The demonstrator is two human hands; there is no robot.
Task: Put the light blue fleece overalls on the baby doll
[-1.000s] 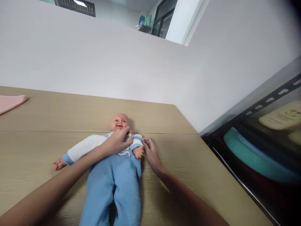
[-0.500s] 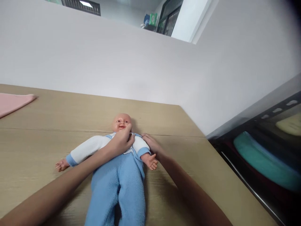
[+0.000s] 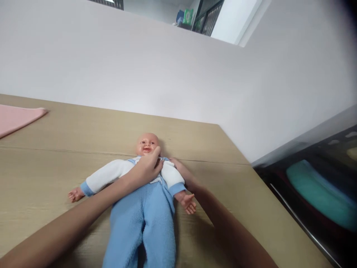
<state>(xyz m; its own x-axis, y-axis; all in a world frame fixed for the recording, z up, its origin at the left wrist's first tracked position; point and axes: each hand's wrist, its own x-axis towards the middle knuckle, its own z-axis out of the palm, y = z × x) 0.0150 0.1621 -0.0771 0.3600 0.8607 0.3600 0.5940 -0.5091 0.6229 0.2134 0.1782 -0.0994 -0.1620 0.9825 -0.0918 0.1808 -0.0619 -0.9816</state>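
A baby doll lies on its back on the tabletop, head away from me, in a fuzzy white-sleeved top and blue trousers. My left hand reaches across its chest; the fingers are closed on the clothes near the collar, and the thumb points up beside the chin. At the shoulder on the right side, my right hand is closed against the clothing. Its fingertips are partly hidden behind the shoulder. Both doll arms are stretched outward. The lower legs run out of the picture.
The tan tabletop has a seam across it and meets a white wall behind. Pink cloth lies at the far left. Right of the table edge stands a dark rack with a teal item inside. An opening shows above the wall.
The doll's arm on the right has swung outward and slightly down. Both hands stay at the collar and shoulder. The view has shifted a little.
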